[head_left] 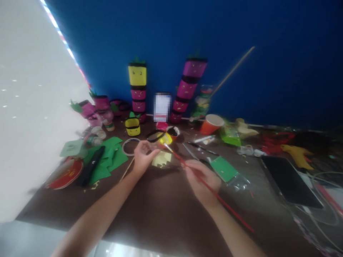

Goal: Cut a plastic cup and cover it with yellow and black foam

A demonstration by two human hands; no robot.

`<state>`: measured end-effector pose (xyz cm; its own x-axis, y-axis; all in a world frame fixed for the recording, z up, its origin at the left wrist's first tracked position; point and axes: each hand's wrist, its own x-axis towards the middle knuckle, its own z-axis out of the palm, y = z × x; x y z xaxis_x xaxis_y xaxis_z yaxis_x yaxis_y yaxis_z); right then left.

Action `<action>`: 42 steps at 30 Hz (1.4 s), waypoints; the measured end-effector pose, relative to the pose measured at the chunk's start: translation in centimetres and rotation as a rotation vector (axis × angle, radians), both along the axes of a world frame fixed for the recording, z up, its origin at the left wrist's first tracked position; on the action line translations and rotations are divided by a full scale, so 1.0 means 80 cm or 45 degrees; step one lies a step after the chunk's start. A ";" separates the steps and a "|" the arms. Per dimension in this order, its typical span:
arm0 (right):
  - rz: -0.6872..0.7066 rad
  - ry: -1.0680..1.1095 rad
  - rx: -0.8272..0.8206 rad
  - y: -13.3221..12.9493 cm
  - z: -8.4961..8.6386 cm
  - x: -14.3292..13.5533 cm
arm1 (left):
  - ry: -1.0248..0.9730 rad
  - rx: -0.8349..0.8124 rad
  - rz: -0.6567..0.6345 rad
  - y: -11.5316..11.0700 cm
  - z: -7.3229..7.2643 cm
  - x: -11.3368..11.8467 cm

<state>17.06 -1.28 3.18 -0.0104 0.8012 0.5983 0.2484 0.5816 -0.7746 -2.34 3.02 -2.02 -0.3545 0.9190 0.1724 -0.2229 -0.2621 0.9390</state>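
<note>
"While our right hand (pixel 205 180) pinches the red paintbrush (pixel 225 203), which way does it lie from our grip?"

"Slantwise: its long axis runs from the handle's end at near right, through our fingers, to the bristles at far left."

"And our left hand (pixel 144 157)?"

"Just left of the bristles, fingertips bent toward them. We cannot tell whether they pinch anything; blur hides the gap."

"Which hand is nearer the yellow pot (pixel 164 139)?"

"Our left, as we judge it. The pot lies just beyond the bristles, but we cannot tell whether they touch it. That short gap seems the relation to watch."

"What lies around?"

"A zigzag-edged yellow paper (pixel 162 159) sits on the table (pixel 160 207), just right of our left hand. A dark-filled cup (pixel 173 131) stands just right of the pot, farther off. The green packet (pixel 223 168) lies to the right of our right hand, and a roll of tape (pixel 130 147) to the left of our left."
</note>
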 end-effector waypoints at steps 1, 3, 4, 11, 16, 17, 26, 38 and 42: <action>-0.006 -0.006 -0.008 0.000 0.000 0.000 | 0.001 -0.002 0.002 0.000 0.000 0.000; -0.027 -0.018 -0.026 -0.001 0.000 -0.001 | -0.003 -0.006 -0.003 -0.001 0.002 0.000; -0.036 -0.021 -0.034 -0.001 0.000 -0.002 | -0.005 -0.008 -0.006 -0.001 0.002 0.000; -0.038 -0.032 -0.061 -0.003 0.002 -0.004 | 0.002 -0.015 -0.006 -0.001 0.004 0.001; -0.041 -0.027 -0.093 -0.002 -0.001 -0.003 | 0.009 -0.013 -0.012 -0.002 0.004 0.001; -0.034 -0.019 -0.095 -0.002 -0.001 -0.004 | 0.009 -0.011 -0.015 -0.002 0.004 0.001; -0.042 -0.012 -0.129 -0.003 0.002 -0.007 | 0.009 -0.017 -0.009 -0.002 0.006 0.001; -0.044 0.005 -0.195 -0.002 -0.003 -0.007 | -0.023 -0.043 0.012 0.000 0.006 0.001; -0.045 0.033 -0.199 -0.002 -0.005 -0.007 | -0.055 -0.048 0.033 0.000 0.007 0.003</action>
<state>16.47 -1.43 2.79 0.0330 0.8844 0.4656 0.2452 0.4445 -0.8616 -2.10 3.04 -1.43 -0.3850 0.9148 0.1219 -0.2569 -0.2331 0.9379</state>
